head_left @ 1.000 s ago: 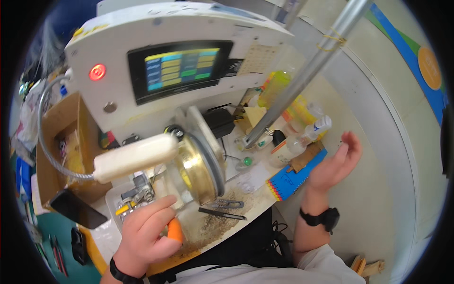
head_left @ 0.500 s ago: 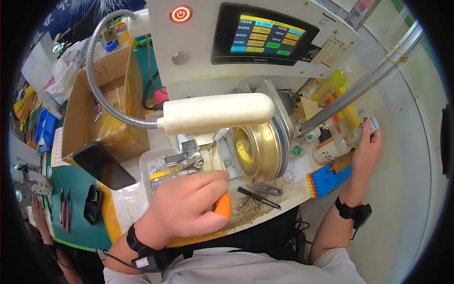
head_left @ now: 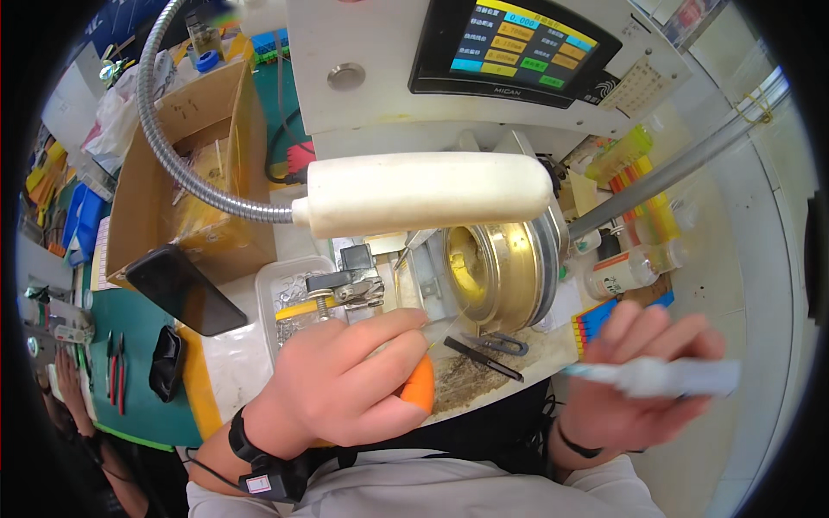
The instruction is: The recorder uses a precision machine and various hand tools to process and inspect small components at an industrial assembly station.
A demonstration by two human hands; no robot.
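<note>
My left hand rests curled at the front of the bench, with an orange cap on one fingertip; what it holds, if anything, is hidden. It sits just below a small metal clamp and left of a brass-coloured drum on the machine. My right hand is at the lower right, fingers closed around a blurred white tube-like object. A white padded lamp head on a flexible metal hose hangs over the drum.
The machine's panel with a coloured screen stands behind. An open cardboard box and a black phone lie left, a clear tray of small metal parts beside my left hand. Black snips lie on the bench, bottles at right.
My right hand has come from the bottles at the far right toward me and now holds a white tube-like object. My left hand stays in place; the view has tilted closer.
</note>
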